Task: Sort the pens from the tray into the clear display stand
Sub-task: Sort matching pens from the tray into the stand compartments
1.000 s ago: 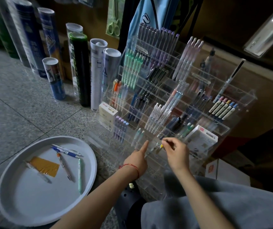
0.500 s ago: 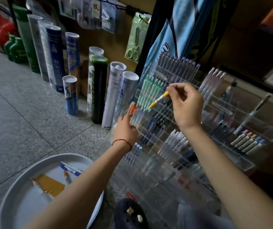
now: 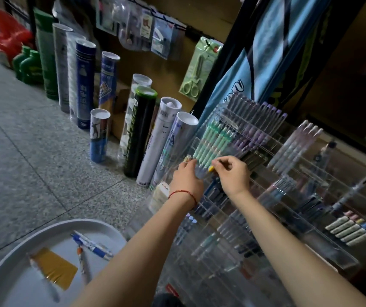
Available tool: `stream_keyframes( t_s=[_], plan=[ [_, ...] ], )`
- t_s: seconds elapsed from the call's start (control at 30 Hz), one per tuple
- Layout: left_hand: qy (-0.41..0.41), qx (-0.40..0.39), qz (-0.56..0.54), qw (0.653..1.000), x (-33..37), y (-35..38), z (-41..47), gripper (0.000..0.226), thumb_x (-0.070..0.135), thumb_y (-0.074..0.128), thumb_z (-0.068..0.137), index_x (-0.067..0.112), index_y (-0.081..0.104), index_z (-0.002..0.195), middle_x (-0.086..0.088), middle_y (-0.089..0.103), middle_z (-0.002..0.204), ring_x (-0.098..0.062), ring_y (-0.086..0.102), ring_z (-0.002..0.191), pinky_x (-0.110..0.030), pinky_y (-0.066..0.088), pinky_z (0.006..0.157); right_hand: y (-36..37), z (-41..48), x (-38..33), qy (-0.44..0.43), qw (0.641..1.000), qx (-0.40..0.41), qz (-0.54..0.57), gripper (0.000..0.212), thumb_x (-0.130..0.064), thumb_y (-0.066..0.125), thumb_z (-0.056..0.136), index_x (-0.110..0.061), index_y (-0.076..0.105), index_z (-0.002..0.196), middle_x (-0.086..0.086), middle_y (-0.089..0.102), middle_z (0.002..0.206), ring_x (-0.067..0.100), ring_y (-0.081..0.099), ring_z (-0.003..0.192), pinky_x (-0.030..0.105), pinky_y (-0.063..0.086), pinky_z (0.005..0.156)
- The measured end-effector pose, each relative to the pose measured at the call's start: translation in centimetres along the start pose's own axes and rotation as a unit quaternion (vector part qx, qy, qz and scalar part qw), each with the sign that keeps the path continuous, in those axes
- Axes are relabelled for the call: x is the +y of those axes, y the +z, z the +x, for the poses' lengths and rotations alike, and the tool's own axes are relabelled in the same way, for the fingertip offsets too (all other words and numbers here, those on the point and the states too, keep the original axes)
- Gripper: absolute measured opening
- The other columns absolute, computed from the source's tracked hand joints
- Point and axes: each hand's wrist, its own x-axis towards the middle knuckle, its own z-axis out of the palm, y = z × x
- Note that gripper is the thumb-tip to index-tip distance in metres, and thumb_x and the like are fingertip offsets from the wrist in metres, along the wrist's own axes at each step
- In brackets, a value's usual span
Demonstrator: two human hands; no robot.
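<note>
Nearest you, at the lower left of the frame, the white round tray (image 3: 44,235) holds two blue-and-white pens (image 3: 91,244), an orange-tipped pen (image 3: 84,265) and a yellow card (image 3: 54,268); one more pen below the card is too blurred to make out.

Both your forearms run up from the bottom edge to the middle of the frame. Your left hand (image 3: 186,178), with a red string (image 3: 182,193) at the wrist, has its fingers against the clear display stand (image 3: 273,220), just under the row of mint-green pens (image 3: 213,142). You cannot tell whether those fingers grip the plastic or only rest on it. Just to its right, your right hand (image 3: 233,176) pinches a yellow-tipped pen (image 3: 211,169) between thumb and fingertips, with the tip at the foot of that green row.

Higher on the stand sits a row of purple pens (image 3: 255,120). Left of the stand, tall tubes (image 3: 141,131) stand on the floor. Behind them, near the top centre, a pack of green scissors (image 3: 194,72) hangs on the wall.
</note>
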Motion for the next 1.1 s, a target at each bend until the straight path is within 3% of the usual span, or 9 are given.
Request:
stream_keyframes(
  t_s=[0.13,0.3,0.47,0.67,0.83,0.97,1.03,1.1],
  plan=[
    [0.005,-0.009,0.013,1.000,1.5,0.9,0.2,0.058,0.000,0.041,0.087,0.015,0.033,0.142,-0.007,0.029,0.148,-0.024,0.030,0.136,-0.040,0.031,0.111,0.0,-0.2,0.2,0.005,1.000,-0.016,-0.001,0.007,-0.010,0.062,0.087,-0.010,0.063,0.080,0.000,0.063,0.075,0.018,0.060,0.076,0.029,0.050,0.072],
    [0.011,-0.003,0.027,1.000,1.9,1.5,0.1,0.051,0.003,0.045,0.086,0.013,0.041,0.136,-0.009,0.037,0.142,-0.026,0.034,0.132,-0.038,0.033,0.108,-0.2,-0.6,-0.7,0.005,0.998,-0.035,-0.049,0.012,-0.011,0.059,0.090,-0.001,0.066,0.093,0.005,0.064,0.087,0.011,0.053,0.079,0.012,0.037,0.066],
    [0.013,0.016,-0.011,1.000,2.0,1.1,-0.5,0.057,-0.005,0.042,0.085,0.006,0.034,0.141,-0.014,0.036,0.147,-0.025,0.033,0.136,-0.034,0.029,0.111,0.3,-0.6,-1.1,0.038,0.995,-0.060,-0.070,0.012,-0.009,0.058,0.089,0.001,0.064,0.092,0.014,0.067,0.097,0.013,0.052,0.080,0.019,0.036,0.067],
    [0.008,0.035,-0.025,0.999,2.9,1.8,-0.9,0.051,-0.008,0.039,0.087,0.005,0.042,0.136,-0.016,0.044,0.140,-0.028,0.046,0.123,-0.029,0.037,0.089,0.1,-0.8,-0.3,0.075,0.992,-0.062,-0.079,0.014,-0.009,0.057,0.089,0.003,0.064,0.091,0.019,0.068,0.095,0.027,0.060,0.085,0.033,0.047,0.073],
    [-0.005,0.044,-0.075,0.996,2.0,1.8,0.0,0.052,-0.011,0.037,0.084,0.006,0.050,0.131,-0.013,0.049,0.136,-0.020,0.050,0.116,-0.018,0.036,0.082,-1.3,0.4,0.2,0.068,0.992,-0.070,-0.084,0.014,-0.013,0.061,0.088,0.000,0.068,0.089,0.013,0.069,0.093,0.015,0.055,0.080,0.025,0.042,0.069],
    [-0.063,0.045,-0.116,0.990,-1.2,0.5,0.9,0.047,-0.015,0.038,0.082,0.002,0.057,0.121,-0.015,0.058,0.125,-0.027,0.053,0.117,-0.031,0.041,0.097,-2.2,2.0,-0.7,0.030,0.988,-0.112,-0.100,0.015,-0.018,0.067,0.085,-0.003,0.070,0.087,0.010,0.069,0.090,0.015,0.057,0.080,0.026,0.045,0.074],
    [-0.085,0.033,-0.118,0.989,-2.5,0.2,0.7,0.042,-0.014,0.041,0.084,0.002,0.059,0.118,-0.016,0.061,0.120,-0.027,0.057,0.109,-0.028,0.045,0.090,-2.5,2.6,-1.2,0.012,0.987,-0.123,-0.104,0.015,-0.019,0.068,0.083,-0.004,0.070,0.086,0.011,0.069,0.091,0.015,0.058,0.082,0.028,0.046,0.076],
    [-0.092,0.028,-0.125,0.987,-3.3,-0.1,0.5,0.041,-0.015,0.041,0.084,0.000,0.059,0.118,-0.016,0.061,0.118,-0.023,0.059,0.089,-0.018,0.048,0.068,-2.9,3.0,-1.5,-0.001,0.988,-0.119,-0.098,0.015,-0.019,0.069,0.083,-0.004,0.071,0.086,0.010,0.069,0.091,0.016,0.059,0.083,0.031,0.048,0.080]
  ],
)
